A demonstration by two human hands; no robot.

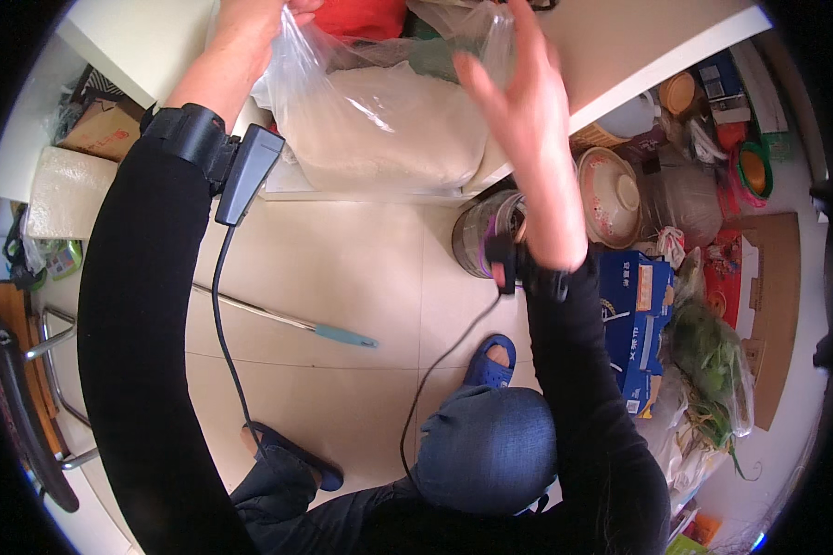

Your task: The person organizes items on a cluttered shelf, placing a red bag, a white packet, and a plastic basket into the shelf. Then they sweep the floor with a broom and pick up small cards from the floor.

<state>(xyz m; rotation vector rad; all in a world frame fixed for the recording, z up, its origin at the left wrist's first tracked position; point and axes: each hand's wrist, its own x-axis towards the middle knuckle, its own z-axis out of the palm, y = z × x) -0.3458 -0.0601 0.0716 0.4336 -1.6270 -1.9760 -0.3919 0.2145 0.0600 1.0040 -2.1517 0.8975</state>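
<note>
At the top of the picture a clear plastic bag [396, 132] filled with a pale, powdery or grainy content lies in an open white cabinet. My left hand [267, 21] pinches the bag's gathered left edge; part of this hand is cut off by the picture's top. On the other side my right hand [524, 97], blurred, has its thumb and fingers spread beside the bag's upper right part. Whether it touches the plastic is hard to tell. Behind the bag sits a red item [361, 17].
White cabinet edges [673, 59] flank the bag. Under my right forearm stands a round container [482, 232]. To the right are a lidded bowl [609, 198], blue boxes [635, 326] and bagged leafy greens [711, 374]. A pole with a teal handle [347, 336] lies across the floor tiles.
</note>
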